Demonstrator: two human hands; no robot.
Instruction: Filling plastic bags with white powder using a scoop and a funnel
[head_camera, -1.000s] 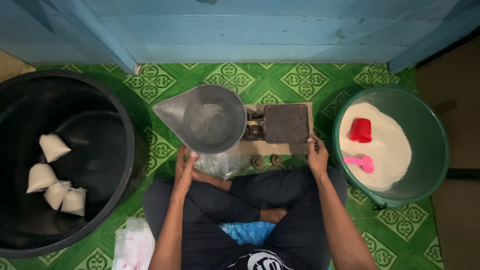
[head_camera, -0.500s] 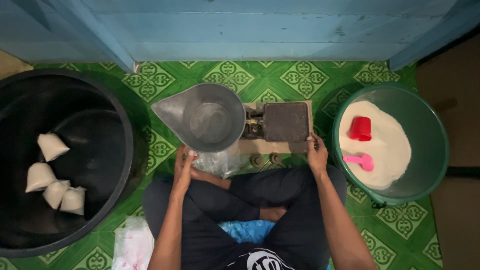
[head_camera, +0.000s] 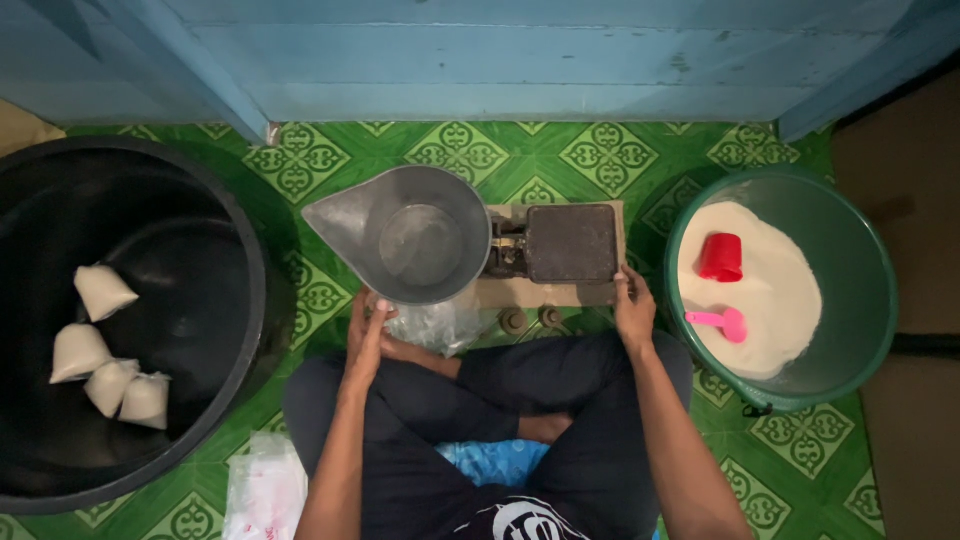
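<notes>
Balance scale (head_camera: 545, 250) as landmark. Left hand (head_camera: 368, 335) closed on clear plastic bag (head_camera: 435, 325) below scale's metal scoop pan (head_camera: 410, 232). Right hand (head_camera: 634, 308) flat on scale's right corner, holding nothing. Both hands unmoved since second ago: bag unfilled. Green basin (head_camera: 860, 300) right of scale.

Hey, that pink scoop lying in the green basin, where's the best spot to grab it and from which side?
Likely by the handle of the pink scoop, which points left across the white grains toward the right hand. Come from above on that near side: the handle lies flat and exposed, with the green basin rim low enough to reach over.
</notes>
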